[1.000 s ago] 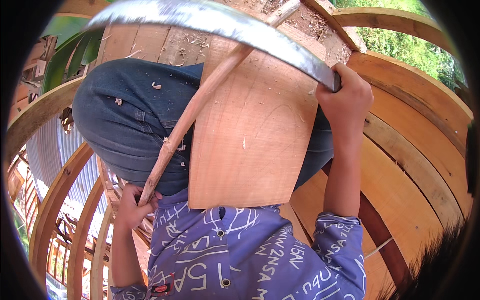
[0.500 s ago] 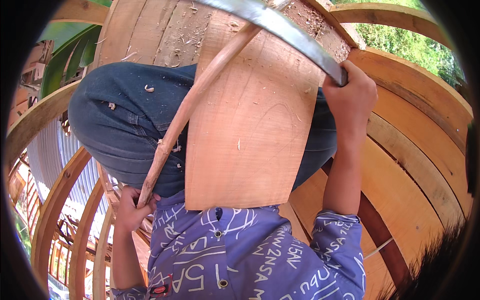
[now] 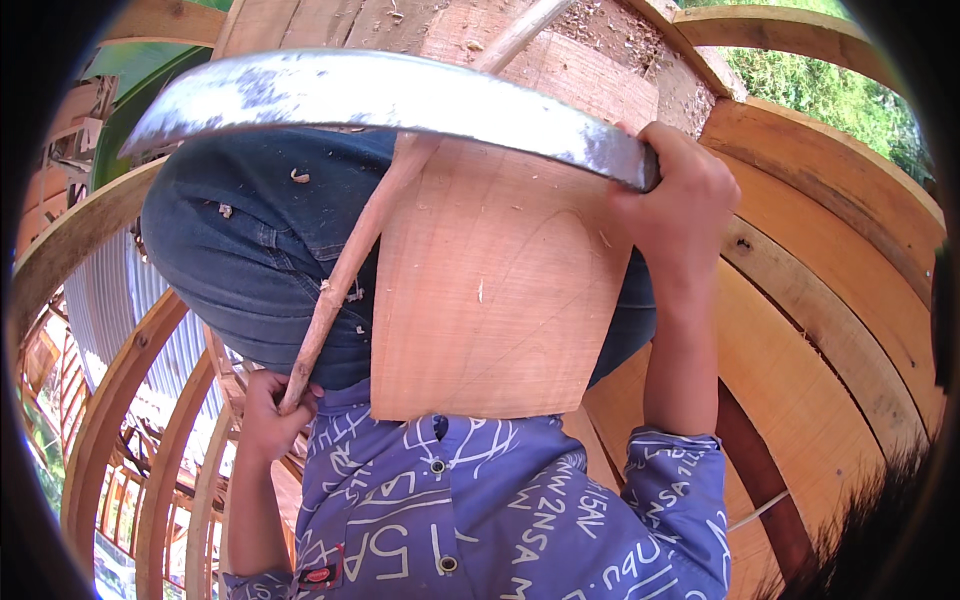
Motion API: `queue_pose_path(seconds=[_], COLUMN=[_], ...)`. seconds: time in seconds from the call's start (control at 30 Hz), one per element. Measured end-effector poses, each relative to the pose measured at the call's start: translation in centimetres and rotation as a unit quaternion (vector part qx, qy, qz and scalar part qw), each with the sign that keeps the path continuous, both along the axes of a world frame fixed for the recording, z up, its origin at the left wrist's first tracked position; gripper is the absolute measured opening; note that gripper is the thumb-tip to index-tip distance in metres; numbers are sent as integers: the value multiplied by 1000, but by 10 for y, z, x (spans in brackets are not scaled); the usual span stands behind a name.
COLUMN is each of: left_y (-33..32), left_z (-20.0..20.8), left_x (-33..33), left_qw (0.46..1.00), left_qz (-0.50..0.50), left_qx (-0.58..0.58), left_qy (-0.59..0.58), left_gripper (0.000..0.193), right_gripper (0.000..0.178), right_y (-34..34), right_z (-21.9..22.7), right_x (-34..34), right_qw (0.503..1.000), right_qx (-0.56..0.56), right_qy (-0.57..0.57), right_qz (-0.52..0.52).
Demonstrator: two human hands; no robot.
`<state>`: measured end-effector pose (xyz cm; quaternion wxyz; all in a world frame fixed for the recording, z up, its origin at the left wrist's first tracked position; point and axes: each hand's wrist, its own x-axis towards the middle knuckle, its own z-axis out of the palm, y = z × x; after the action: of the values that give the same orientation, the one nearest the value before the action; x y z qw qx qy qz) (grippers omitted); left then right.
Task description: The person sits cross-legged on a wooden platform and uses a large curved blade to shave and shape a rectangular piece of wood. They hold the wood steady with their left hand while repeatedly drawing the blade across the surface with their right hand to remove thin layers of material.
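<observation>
My left hand (image 3: 270,418), low at the left by my hip, is closed round the near end of a peeled wooden stick (image 3: 343,268). The stick slants away to the upper right, across the left side of a flat wooden board (image 3: 490,310) that lies over my lap. My right hand (image 3: 682,200) is closed at the dark end of a machete (image 3: 380,95), whose handle is hidden in the fist. Its long, curved, shiny blade stretches leftward above the board and passes over the stick, covering part of it. Whether blade and stick touch, I cannot tell.
Wood shavings lie on the planks (image 3: 640,50) ahead and on my jeans (image 3: 260,240). Curved wooden ribs (image 3: 120,400) with gaps between them stand at the left. Broad planks (image 3: 820,330) form the right side, and a frame beam (image 3: 785,38) crosses the upper right.
The machete has swung nearer to me, its blade now spread across the view to the left. My right hand has shifted slightly left and down. The left hand and stick stay nearly still.
</observation>
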<state>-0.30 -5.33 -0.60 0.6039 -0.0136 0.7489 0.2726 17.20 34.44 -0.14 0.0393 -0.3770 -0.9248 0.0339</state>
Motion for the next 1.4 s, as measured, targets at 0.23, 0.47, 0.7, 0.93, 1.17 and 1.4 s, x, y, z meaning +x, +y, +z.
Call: queue_pose_path(seconds=[0.23, 0.47, 0.7, 0.93, 1.17, 1.4], left_y=[9, 4, -1, 10, 13, 35], left_z=[0, -3, -10, -10, -5, 2], left_x=[8, 16, 25, 36, 31, 32], left_qw=[994, 993, 975, 936, 962, 952], left_qz=[-66, -63, -97, -140, -116, -136], left_qx=[-1, -5, 16, 39, 15, 32], left_qy=[89, 101, 201, 319, 248, 273], left_gripper=[28, 29, 23, 24, 23, 21], right_gripper=[17, 13, 13, 19, 12, 15], right_y=[29, -5, 20, 2, 1, 29], right_z=[-6, 8, -8, 2, 4, -1], right_x=[18, 6, 14, 15, 8, 24], right_qw=[991, 999, 999, 991, 999, 985], right_qx=[-12, -17, 8, -50, 19, -10], right_qy=[-26, -26, -14, -34, -25, -60], right_qz=[-128, -3, -50, -117, -29, -160])
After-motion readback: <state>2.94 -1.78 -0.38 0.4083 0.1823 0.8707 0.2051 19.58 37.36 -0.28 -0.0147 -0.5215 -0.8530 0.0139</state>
